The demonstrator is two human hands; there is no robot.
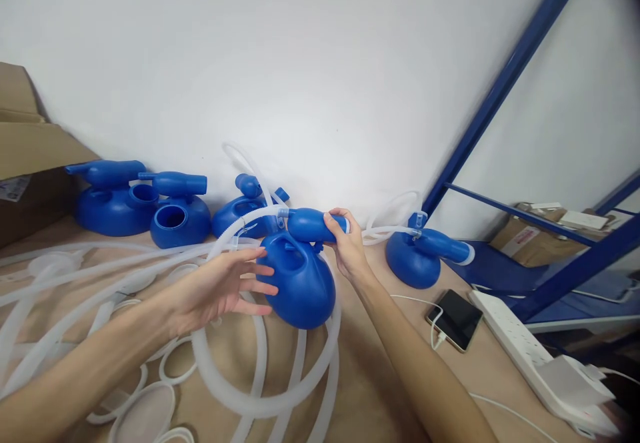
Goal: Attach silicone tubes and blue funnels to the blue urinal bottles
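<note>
A round blue bottle (pixel 305 289) is tilted at the centre, above the table. Across its top lies a blue funnel piece (pixel 307 225), with a translucent corrugated hose (pixel 225 237) joined to its left end. My right hand (pixel 347 243) grips the funnel piece near its right end, thumb on top. My left hand (pixel 235 283) is spread open at the bottle's left side, fingertips at its surface. The hose loops down below the bottle and over the table.
More blue bottles (pixel 107 213) with funnel pieces stand along the wall, one (pixel 413 263) on the right. Hoses and white rings (pixel 179 361) cover the left. A phone (pixel 455 319) and power strip (pixel 515 339) lie right. A cardboard box (pixel 40 143) stands far left, a blue rack (pixel 500 96) right.
</note>
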